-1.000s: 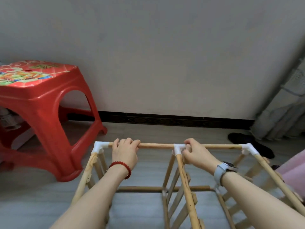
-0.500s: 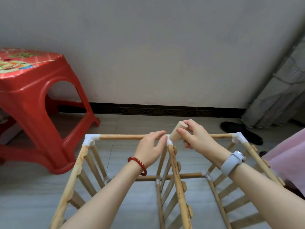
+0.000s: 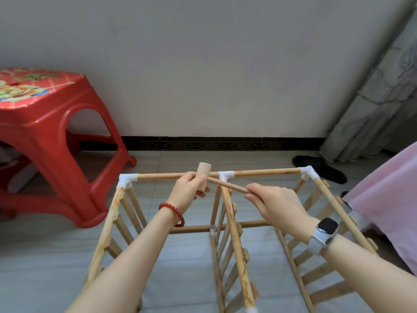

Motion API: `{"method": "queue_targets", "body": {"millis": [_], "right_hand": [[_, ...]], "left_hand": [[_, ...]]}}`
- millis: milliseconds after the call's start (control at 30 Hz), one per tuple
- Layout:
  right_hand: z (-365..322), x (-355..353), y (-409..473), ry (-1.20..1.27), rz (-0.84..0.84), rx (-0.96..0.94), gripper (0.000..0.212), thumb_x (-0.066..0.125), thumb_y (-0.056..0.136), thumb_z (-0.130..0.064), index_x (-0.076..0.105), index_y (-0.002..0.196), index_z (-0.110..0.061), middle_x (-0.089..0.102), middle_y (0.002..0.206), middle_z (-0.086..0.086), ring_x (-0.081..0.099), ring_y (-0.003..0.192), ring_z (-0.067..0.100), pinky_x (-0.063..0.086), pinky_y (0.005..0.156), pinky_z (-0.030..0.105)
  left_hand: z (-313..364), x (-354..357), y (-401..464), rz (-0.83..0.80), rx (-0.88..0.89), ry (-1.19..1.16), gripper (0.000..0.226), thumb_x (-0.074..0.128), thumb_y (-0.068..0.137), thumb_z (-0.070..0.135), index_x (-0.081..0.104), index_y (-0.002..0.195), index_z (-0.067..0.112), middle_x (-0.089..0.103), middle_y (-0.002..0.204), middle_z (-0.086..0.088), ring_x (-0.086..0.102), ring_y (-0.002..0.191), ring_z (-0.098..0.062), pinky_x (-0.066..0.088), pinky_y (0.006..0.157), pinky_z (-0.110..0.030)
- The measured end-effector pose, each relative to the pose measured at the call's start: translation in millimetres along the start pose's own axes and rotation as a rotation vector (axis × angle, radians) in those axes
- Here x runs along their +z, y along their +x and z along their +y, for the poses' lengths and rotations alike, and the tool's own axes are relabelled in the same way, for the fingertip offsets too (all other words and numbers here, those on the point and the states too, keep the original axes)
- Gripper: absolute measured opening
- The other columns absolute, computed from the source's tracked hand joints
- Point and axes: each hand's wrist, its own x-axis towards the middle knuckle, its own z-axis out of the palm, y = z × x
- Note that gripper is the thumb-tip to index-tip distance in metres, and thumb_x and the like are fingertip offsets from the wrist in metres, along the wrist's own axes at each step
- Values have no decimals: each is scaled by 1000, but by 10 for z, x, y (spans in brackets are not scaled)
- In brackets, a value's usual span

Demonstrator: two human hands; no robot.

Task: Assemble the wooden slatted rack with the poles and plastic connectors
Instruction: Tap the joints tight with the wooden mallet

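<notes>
The wooden slatted rack [image 3: 234, 233] stands on the floor in front of me. Its top pole [image 3: 266, 171] runs between white plastic connectors at the left corner [image 3: 125, 179], the middle [image 3: 225, 175] and the right corner [image 3: 308, 171]. A small wooden mallet hovers just over the middle joint. My left hand [image 3: 187, 190] holds its cylindrical head [image 3: 203, 175] upright. My right hand [image 3: 277, 204] grips the thin handle [image 3: 230, 185], which crosses above the centre frame. Neither hand touches the rack.
A red plastic stool [image 3: 45, 123] stands close to the rack's left side. A black slipper [image 3: 320, 168] lies by the wall behind the right corner. Pink fabric [image 3: 388, 199] and a grey curtain [image 3: 372, 98] crowd the right.
Both hands have let go of the top pole. The mallet, first in my right hand by the middle connector, is now held by both: left on the head, right on the handle.
</notes>
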Motion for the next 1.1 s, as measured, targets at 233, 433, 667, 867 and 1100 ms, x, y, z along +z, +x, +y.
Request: {"method": "queue_targets", "body": {"millis": [233, 433, 667, 867, 1100], "right_hand": [[-201, -106, -118, -118, 353, -211, 32, 43, 91, -32, 69, 82, -15, 49, 51, -3, 43, 34, 16, 32, 30, 22], [-223, 0, -188, 101, 305, -135, 24, 50, 94, -30, 68, 93, -14, 55, 52, -5, 49, 37, 17, 40, 33, 27], [-127, 135, 64, 221, 190, -54, 37, 56, 93, -25, 51, 126, -12, 63, 80, 1, 61, 62, 23, 52, 53, 42], [103, 236, 480, 596, -19, 55, 62, 39, 97, -9, 11, 146, -35, 53, 82, -8, 55, 67, 15, 48, 65, 30], [268, 373, 956, 674, 28, 190, 20, 53, 85, -50, 46, 98, -36, 58, 78, -12, 54, 69, 4, 43, 64, 27]], "left_hand": [[208, 87, -108, 60, -155, 165, 50, 21, 98, 48, 52, 78, 14, 48, 43, 2, 42, 39, -10, 35, 38, -19], [314, 68, -136, 84, 77, 362, 45, 16, 100, 37, 38, 65, 19, 44, 57, 0, 43, 49, -11, 35, 47, -22], [353, 342, 173, -153, -134, 218, 49, 28, 97, 16, 23, 146, 15, 41, 140, -13, 47, 122, -31, 45, 92, -35], [106, 115, 491, 218, 158, 861, 37, 31, 96, 27, 55, 125, 27, 58, 123, 5, 48, 118, -16, 20, 107, -45], [-473, 29, 657, 272, 242, 1218, 37, 26, 98, 45, 61, 106, 35, 61, 96, 12, 51, 96, -13, 18, 92, -36]]}}
